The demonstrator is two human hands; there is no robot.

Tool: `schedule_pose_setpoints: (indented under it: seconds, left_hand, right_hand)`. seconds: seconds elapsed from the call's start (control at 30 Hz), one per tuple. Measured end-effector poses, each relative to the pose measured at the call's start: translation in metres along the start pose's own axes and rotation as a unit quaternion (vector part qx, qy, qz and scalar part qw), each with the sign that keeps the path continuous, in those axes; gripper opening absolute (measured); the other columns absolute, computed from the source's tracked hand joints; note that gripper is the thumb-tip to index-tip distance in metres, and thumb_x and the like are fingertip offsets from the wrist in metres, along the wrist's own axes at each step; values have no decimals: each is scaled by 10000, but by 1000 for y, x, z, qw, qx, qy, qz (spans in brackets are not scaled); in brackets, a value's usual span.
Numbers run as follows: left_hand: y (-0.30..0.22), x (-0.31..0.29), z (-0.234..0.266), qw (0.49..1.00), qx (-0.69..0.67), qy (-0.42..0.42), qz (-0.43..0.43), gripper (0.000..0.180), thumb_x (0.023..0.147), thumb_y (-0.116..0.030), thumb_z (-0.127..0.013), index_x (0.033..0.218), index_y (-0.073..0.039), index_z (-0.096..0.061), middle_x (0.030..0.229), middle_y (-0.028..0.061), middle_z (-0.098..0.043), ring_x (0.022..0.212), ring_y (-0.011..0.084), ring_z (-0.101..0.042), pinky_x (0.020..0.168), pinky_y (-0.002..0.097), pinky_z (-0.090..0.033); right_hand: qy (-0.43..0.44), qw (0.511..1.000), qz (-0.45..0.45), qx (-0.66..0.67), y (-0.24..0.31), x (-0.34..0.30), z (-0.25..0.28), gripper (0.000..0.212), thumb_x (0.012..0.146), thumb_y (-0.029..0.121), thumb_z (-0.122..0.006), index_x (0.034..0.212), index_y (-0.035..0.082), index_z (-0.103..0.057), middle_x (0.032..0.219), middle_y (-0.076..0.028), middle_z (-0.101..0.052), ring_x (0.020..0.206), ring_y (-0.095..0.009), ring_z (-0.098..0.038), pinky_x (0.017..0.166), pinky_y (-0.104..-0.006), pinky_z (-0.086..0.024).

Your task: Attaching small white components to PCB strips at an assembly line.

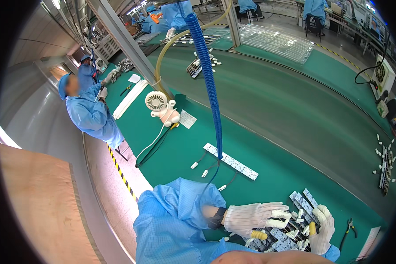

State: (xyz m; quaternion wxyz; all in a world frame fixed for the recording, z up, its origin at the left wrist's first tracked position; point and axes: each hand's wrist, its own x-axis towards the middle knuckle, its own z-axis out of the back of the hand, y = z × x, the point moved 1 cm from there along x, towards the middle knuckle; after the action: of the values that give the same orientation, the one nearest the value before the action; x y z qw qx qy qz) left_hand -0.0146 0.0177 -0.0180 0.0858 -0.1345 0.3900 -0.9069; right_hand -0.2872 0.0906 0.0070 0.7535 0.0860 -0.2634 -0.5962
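A heap of narrow circuit-board strips [280, 244] with white plugs on short leads lies at the lower right, between my two hands. My left hand [251, 218], in a striped white glove with a yellow thumb cot, reaches over its left side, fingers stretched out and spread. My right hand [323, 231], gloved the same way, bends its fingers around the strips at the heap's right edge; what its fingertips press on is partly hidden. Farther up the green mat lies a single white circuit-board strip [240, 166] with black leads ending in white plugs.
Black-handled pliers [348, 229] lie right of my right hand. A blue coiled hose [205, 66] hangs down the middle. A small fan [156, 102] stands on the mat. Beyond runs a green conveyor belt [290, 119] carrying more strips [386, 169]. A co-worker [89, 108] works at the left.
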Motion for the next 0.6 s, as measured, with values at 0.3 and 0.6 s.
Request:
schedule_pose_setpoints:
  seconds: [0.3,0.6]
  left_hand:
    - [5,2,5,999,-1,-18,-39,612,980,-528,-370,1402,-86,-412,1489,193,-311,1388,425,-250,1130,531,-230]
    - [5,20,10,997,-61,-30,-46,589,987,-521,-357,1343,-68,-476,1430,197,-391,1325,427,-354,1086,519,-323]
  right_hand:
    - [-14,1000,-24,4,-1,0,-4,465,639,-43,-684,1084,79,-632,1179,-123,-619,1127,-327,-575,970,-419,-449]
    - [-44,999,-21,7,-2,0,4,399,691,-32,-650,1076,74,-641,1172,-123,-627,1116,-341,-583,948,-431,-462]
